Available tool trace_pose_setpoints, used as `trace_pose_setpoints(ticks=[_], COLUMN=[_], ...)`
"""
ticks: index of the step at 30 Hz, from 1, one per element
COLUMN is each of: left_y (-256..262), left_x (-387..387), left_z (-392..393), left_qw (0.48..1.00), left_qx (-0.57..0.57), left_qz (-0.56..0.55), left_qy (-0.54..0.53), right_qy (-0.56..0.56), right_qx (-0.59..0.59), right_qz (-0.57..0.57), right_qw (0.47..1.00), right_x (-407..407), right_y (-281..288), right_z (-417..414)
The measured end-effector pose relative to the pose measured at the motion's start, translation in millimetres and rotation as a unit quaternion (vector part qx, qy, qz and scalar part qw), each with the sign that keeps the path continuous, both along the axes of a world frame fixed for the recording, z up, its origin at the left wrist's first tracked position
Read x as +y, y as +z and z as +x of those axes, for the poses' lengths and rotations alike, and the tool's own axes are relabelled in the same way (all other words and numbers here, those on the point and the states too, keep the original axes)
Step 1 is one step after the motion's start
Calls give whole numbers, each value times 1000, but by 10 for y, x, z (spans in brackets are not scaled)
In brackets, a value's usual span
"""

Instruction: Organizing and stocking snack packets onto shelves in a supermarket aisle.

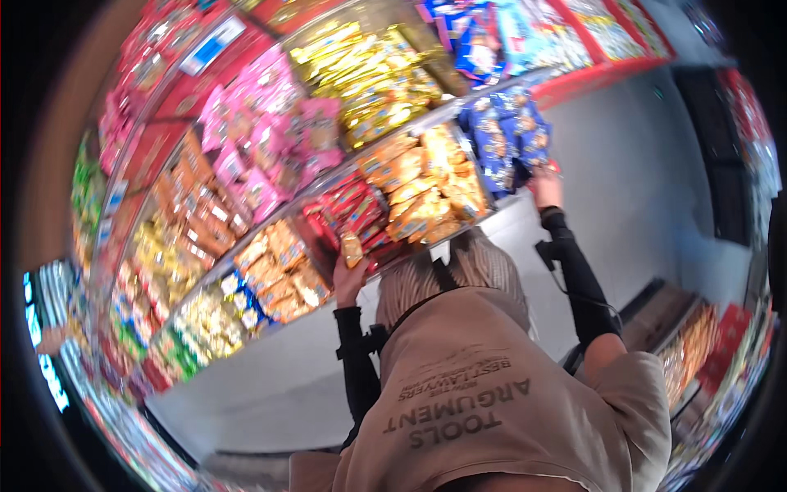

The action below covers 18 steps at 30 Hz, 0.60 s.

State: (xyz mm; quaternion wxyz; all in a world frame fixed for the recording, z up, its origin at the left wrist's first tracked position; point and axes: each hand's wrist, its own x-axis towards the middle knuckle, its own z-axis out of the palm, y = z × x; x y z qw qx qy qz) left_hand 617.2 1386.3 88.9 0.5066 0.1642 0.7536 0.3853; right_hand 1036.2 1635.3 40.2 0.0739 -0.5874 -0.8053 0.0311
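My left hand (349,281) holds a small gold-orange wrapped snack packet (352,249) upright between thumb and fingers. It is at the front of a bin of red wrapped packets (347,206). My right hand (546,187) is at the right end of the display, against the blue snack packets (507,138). Something small and red shows beside its fingers. The fingertips are blurred and partly hidden, so whether they grip a packet cannot be told. Between the hands lies a bin of orange wrapped packets (430,184).
Behind the front row rise bins of gold packets (375,80) and pink packets (270,132). More orange packets (286,270) lie left of my left hand. Clear plastic dividers separate the bins. Grey floor (621,166) runs along the right, with another stocked shelf (688,350) at lower right.
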Motion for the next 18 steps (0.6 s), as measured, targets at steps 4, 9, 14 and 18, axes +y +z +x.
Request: trace_pose_setpoints(ticks=[4,9,14,18], left_y=[-72,32,42,36], left_x=[-318,-643,-905,-992], left_z=[136,465,805,986], left_qw=[992,971,948,942], left_qx=[40,54,51,60], left_qz=[-39,-93,-97,-90], left_qy=[109,214,297,319], right_qy=[90,230,308,432], right_qx=[-135,-167,9,98], right_qz=[-52,-132,-410,-478], right_qw=[985,950,859,759], right_x=[257,469,422,-64], right_y=[-336,-238,539,905], right_z=[421,413,-544,-1785])
